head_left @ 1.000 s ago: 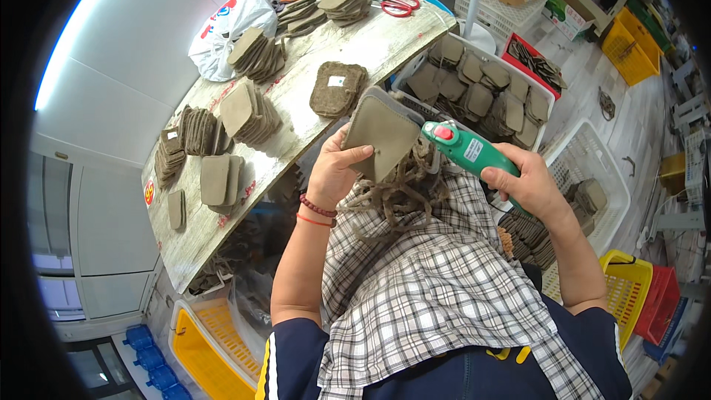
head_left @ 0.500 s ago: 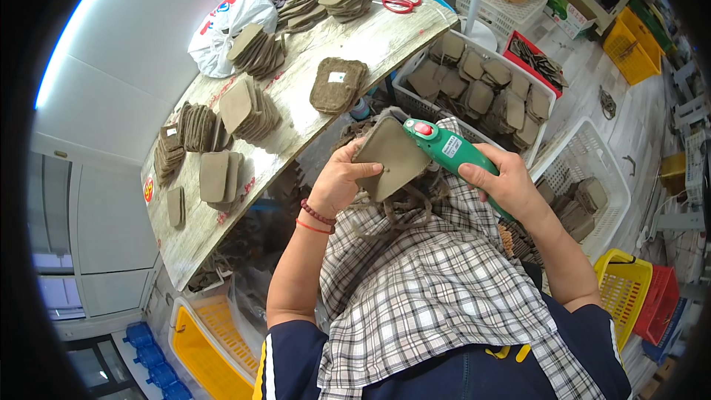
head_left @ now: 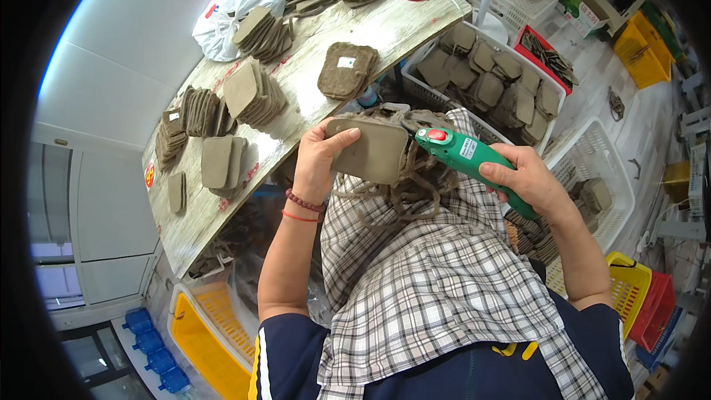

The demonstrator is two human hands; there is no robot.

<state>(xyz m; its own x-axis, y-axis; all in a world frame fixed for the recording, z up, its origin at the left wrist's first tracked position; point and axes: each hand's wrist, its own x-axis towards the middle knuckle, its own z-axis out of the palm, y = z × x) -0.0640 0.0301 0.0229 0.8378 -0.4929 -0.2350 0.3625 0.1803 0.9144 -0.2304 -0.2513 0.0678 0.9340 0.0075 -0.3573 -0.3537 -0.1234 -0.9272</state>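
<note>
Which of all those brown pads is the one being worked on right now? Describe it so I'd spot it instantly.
Start at the long wooden table and come down to the checked cloth on the person's lap. Just above it, the left hand grips a brown pad, with the green power tool in the right hand at its edge. It is the only pad held up rather than stacked.

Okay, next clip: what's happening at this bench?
A person holds a brown moulded-pulp pad in the left hand and presses the nose of a green handheld electric cutter, gripped in the right hand, against its right edge. Stringy brown trimmings lie on the checked cloth over their lap. Stacks of similar pads sit on the wooden table, and more fill a white basket on the right.
</note>
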